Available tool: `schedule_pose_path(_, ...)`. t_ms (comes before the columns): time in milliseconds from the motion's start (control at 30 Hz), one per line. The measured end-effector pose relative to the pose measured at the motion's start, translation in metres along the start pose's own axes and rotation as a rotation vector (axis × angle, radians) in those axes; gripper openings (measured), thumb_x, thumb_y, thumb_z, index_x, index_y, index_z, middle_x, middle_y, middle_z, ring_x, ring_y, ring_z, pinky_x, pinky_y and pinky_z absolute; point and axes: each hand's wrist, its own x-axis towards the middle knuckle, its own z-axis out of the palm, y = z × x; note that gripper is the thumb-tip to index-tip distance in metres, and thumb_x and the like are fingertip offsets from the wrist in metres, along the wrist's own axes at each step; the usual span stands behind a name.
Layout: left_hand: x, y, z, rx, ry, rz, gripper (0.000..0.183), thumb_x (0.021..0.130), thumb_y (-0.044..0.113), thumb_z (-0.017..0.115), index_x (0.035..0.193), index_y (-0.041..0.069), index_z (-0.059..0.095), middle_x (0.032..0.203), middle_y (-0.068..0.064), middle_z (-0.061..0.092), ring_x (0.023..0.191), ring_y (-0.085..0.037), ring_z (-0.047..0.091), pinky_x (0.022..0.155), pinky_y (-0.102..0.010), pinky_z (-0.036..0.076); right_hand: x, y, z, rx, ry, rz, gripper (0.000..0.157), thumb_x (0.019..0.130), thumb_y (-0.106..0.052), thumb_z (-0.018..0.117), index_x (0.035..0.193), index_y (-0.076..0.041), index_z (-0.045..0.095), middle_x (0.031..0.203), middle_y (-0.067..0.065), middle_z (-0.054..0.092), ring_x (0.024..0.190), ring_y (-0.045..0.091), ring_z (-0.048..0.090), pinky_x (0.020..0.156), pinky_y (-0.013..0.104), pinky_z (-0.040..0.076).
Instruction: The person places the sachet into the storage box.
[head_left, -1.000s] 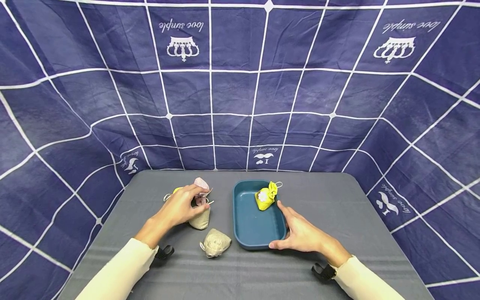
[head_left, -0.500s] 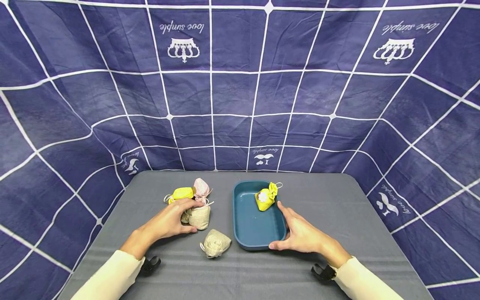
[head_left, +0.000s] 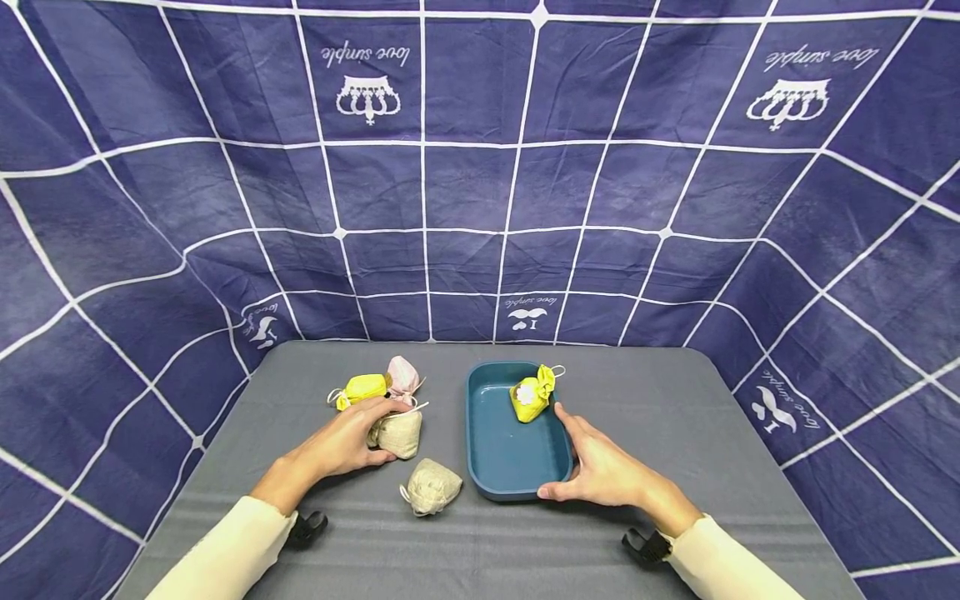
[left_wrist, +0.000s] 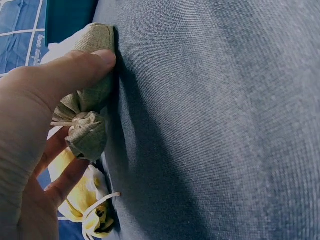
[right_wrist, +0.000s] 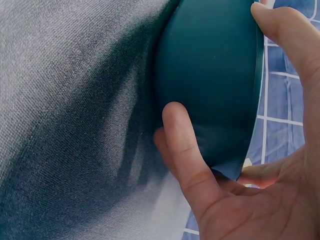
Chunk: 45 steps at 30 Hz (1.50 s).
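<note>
My left hand is around a beige drawstring pouch on the left of the table. In the left wrist view the thumb lies across this pouch, with fingers on its far side near the tied neck. My right hand grips the right side of a blue tray. In the right wrist view, fingers spread along the tray's outer wall and the thumb touches its rim. Inside the tray, at the back right, lies a yellow pouch with a white flower.
Between my left hand and the tray sits a second beige pouch. Behind the left hand are another yellow pouch and a pink pouch, close together. A grey cloth covers the table; a blue curtain rises behind it.
My left hand has come down and toward me from over the pink pouch to the beige pouch, uncovering the yellow and pink ones. The right hand and tray have stayed put.
</note>
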Motion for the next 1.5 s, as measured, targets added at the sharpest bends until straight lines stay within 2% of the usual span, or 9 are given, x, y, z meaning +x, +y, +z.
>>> schedule_pose_path(267,0.005,0.003,0.001,-0.019,0.034,0.017,0.072,0.072,0.013,0.108,0.136,0.015,0.075,0.128,0.004,0.079,0.121,-0.018,0.077,0.108,-0.046,0.062,0.000,-0.001,-0.001,0.008,-0.005,-0.004,0.144,0.082,-0.071,0.098,0.182,0.005,0.026,0.166,0.021,0.060,0.135,0.025,0.063,0.116,0.049,0.059)
schedule_pose_path(567,0.006,0.006,0.001,-0.035,0.071,-0.012,0.068,0.073,0.016,0.107,0.133,0.015,0.076,0.127,0.003,0.081,0.120,-0.017,0.078,0.107,-0.047,0.064,0.002,-0.001,-0.001,0.017,-0.006,-0.008,0.146,0.082,-0.071,0.099,0.181,0.006,0.025,0.167,0.023,0.059,0.140,0.027,0.063,0.119,0.053,0.058)
schedule_pose_path(800,0.008,0.007,0.001,-0.052,0.133,-0.015,0.060,0.075,0.017,0.105,0.128,0.015,0.077,0.124,0.005,0.081,0.116,-0.016,0.078,0.103,-0.042,0.062,0.002,0.000,-0.001,0.017,-0.011,-0.005,0.146,0.082,-0.071,0.098,0.181,0.006,0.024,0.168,0.025,0.058,0.145,0.030,0.062,0.122,0.057,0.056)
schedule_pose_path(967,0.011,0.010,0.001,-0.051,0.155,0.004,0.058,0.076,0.017,0.104,0.127,0.013,0.076,0.124,0.004,0.081,0.114,-0.017,0.079,0.101,-0.043,0.063,0.002,0.000,-0.001,0.005,-0.010,-0.004,0.145,0.082,-0.071,0.099,0.181,0.006,0.025,0.164,0.023,0.061,0.134,0.025,0.063,0.115,0.051,0.058)
schedule_pose_path(1067,0.012,0.012,0.001,-0.048,0.162,0.004,0.059,0.076,0.017,0.104,0.127,0.012,0.076,0.123,0.003,0.082,0.113,-0.017,0.079,0.100,-0.045,0.064,0.002,0.000,-0.001,0.001,-0.010,-0.004,0.145,0.082,-0.070,0.099,0.181,0.006,0.026,0.163,0.023,0.061,0.133,0.025,0.063,0.115,0.051,0.059)
schedule_pose_path(1267,0.013,0.015,0.002,-0.053,0.164,-0.042,0.063,0.075,0.018,0.106,0.130,0.008,0.075,0.122,0.001,0.082,0.115,-0.019,0.080,0.103,-0.045,0.063,0.002,0.000,-0.001,0.008,-0.011,-0.003,0.145,0.082,-0.070,0.099,0.181,0.007,0.026,0.166,0.024,0.060,0.140,0.029,0.064,0.119,0.056,0.058)
schedule_pose_path(1500,0.014,0.015,0.002,-0.053,0.179,-0.097,0.065,0.076,0.018,0.105,0.132,0.008,0.073,0.124,0.000,0.082,0.114,-0.020,0.079,0.100,-0.045,0.064,0.002,0.001,0.000,0.015,-0.011,-0.003,0.145,0.082,-0.070,0.099,0.181,0.006,0.026,0.165,0.023,0.060,0.136,0.026,0.063,0.118,0.052,0.058)
